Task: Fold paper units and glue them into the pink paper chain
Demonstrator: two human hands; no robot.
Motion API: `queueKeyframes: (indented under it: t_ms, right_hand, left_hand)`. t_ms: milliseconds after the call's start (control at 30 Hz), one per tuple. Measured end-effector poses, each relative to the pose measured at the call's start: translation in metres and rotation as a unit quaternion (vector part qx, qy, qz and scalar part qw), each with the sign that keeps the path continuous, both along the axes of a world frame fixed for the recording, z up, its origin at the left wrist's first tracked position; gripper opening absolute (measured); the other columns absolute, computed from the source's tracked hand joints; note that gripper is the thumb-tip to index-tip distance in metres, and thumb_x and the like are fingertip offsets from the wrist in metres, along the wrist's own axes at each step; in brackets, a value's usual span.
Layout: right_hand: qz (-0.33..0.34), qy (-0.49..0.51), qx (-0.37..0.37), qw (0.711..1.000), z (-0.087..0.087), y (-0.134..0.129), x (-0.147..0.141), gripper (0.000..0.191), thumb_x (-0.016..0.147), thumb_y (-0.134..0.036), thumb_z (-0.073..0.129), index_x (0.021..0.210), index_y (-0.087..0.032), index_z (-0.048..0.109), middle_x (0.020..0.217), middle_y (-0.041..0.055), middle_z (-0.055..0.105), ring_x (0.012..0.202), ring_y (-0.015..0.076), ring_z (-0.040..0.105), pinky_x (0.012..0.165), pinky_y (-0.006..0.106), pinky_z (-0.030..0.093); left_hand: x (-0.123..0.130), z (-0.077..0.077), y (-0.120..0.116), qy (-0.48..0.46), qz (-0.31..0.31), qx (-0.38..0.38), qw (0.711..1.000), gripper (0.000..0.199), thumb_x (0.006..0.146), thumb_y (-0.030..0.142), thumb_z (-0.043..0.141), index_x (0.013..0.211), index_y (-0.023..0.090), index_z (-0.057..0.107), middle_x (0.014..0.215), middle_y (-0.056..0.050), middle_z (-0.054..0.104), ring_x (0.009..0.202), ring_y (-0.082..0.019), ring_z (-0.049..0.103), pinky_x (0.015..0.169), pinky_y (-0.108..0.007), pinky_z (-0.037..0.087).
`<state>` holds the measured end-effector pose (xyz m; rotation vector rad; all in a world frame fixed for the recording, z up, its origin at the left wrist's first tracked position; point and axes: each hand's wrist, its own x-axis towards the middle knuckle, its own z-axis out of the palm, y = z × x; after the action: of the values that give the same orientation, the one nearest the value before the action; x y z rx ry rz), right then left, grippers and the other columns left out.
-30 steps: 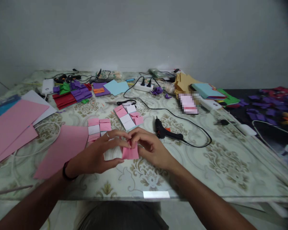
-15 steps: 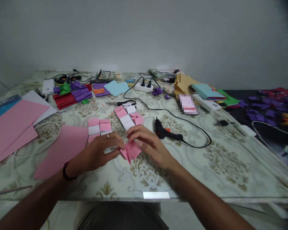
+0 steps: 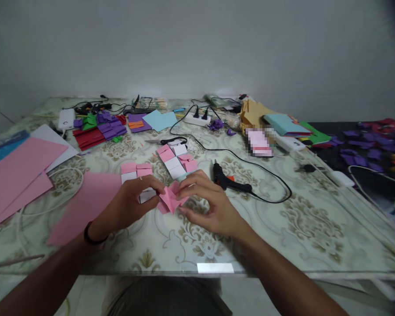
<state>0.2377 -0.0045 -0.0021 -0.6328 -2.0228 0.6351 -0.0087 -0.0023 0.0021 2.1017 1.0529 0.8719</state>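
A folded pink paper (image 3: 170, 199) with pointed flaps is held above the table near its front. My left hand (image 3: 136, 197), with a ring and a dark wristband, pinches its left side between thumb and fingers. My right hand (image 3: 210, 199) grips the right side, fingers curled over the flaps. Just behind the hands lies a pink-and-white paper grid (image 3: 173, 164) with a folded pink piece on its right edge. Another pink-and-white paper grid (image 3: 136, 169) is partly hidden behind my left hand.
A black glue gun (image 3: 230, 180) lies right of my hands, its cord curving back to a power strip (image 3: 197, 118). Scissors (image 3: 171, 141) rest behind the grids. Large pink sheets (image 3: 19, 171) cover the left side. Coloured paper pieces (image 3: 98, 129) sit farther back.
The folded pink paper has turned and shifted slightly left, its flaps now more spread. My right fingers have moved from above it to grip its right side.
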Motion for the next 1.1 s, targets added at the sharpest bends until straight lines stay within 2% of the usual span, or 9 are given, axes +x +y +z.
queueKeyframes:
  t_ms: [233, 400, 500, 700, 900, 1100]
  right_hand:
    - [-0.001, -0.006, -0.004, 1.0, -0.004, 0.001, 0.0, 0.017, 0.09, -0.013, 0.07, 0.101, -0.026, 0.072, 0.098, 0.0049, 0.077, 0.096, 0.0243, 0.065, 0.091, 0.045, 0.053]
    - [-0.022, -0.006, -0.019, 1.0, -0.008, 0.001, 0.0, 0.023, 0.087, -0.008, 0.064, 0.099, -0.026, 0.073, 0.102, 0.0054, 0.077, 0.099, 0.0248, 0.064, 0.092, 0.046, 0.052]
    - [-0.031, -0.015, -0.029, 0.999, -0.01, 0.002, -0.001, 0.023, 0.087, -0.008, 0.064, 0.098, -0.025, 0.074, 0.102, 0.0055, 0.078, 0.099, 0.025, 0.065, 0.094, 0.048, 0.051]
    - [-0.03, 0.006, -0.031, 0.999, -0.012, 0.004, 0.0, 0.019, 0.091, -0.01, 0.069, 0.1, -0.025, 0.079, 0.099, 0.0059, 0.081, 0.096, 0.0238, 0.068, 0.091, 0.045, 0.052]
    - [-0.004, 0.028, -0.02, 0.999, -0.012, 0.005, 0.0, 0.017, 0.094, -0.012, 0.072, 0.102, -0.025, 0.081, 0.098, 0.0067, 0.082, 0.094, 0.022, 0.07, 0.088, 0.041, 0.055]
    - [-0.039, 0.019, -0.041, 0.998, -0.014, 0.001, -0.001, 0.023, 0.096, -0.014, 0.07, 0.116, -0.025, 0.076, 0.108, 0.0063, 0.081, 0.095, 0.0211, 0.073, 0.086, 0.038, 0.058]
  left_hand:
    - [-0.001, -0.001, 0.0, -0.049, -0.017, -0.035, 0.998, 0.014, 0.089, 0.011, 0.066, 0.098, 0.021, 0.069, 0.098, -0.005, 0.074, 0.094, -0.018, 0.071, 0.084, -0.028, 0.056]
    - [0.002, 0.001, -0.002, 0.003, -0.015, 0.025, 1.0, 0.015, 0.088, 0.02, 0.079, 0.1, 0.021, 0.069, 0.1, -0.002, 0.076, 0.092, -0.015, 0.071, 0.084, -0.024, 0.055]
    - [0.004, 0.001, -0.003, 0.0, -0.013, 0.068, 0.998, 0.006, 0.092, 0.016, 0.075, 0.094, 0.02, 0.07, 0.096, -0.002, 0.077, 0.091, -0.014, 0.072, 0.083, -0.022, 0.055]
    - [0.002, -0.001, 0.0, 0.029, -0.024, 0.123, 0.992, 0.02, 0.087, 0.013, 0.08, 0.103, 0.02, 0.072, 0.101, -0.002, 0.08, 0.096, -0.016, 0.076, 0.087, -0.023, 0.057]
    - [0.002, 0.002, -0.002, 0.01, -0.023, 0.158, 0.987, 0.01, 0.091, 0.01, 0.075, 0.095, 0.019, 0.072, 0.093, -0.001, 0.081, 0.088, -0.014, 0.077, 0.081, -0.02, 0.058]
    - [0.003, 0.0, -0.003, 0.019, -0.028, 0.192, 0.981, 0.011, 0.093, 0.009, 0.072, 0.095, 0.02, 0.074, 0.094, -0.003, 0.077, 0.091, -0.015, 0.073, 0.084, -0.024, 0.057]
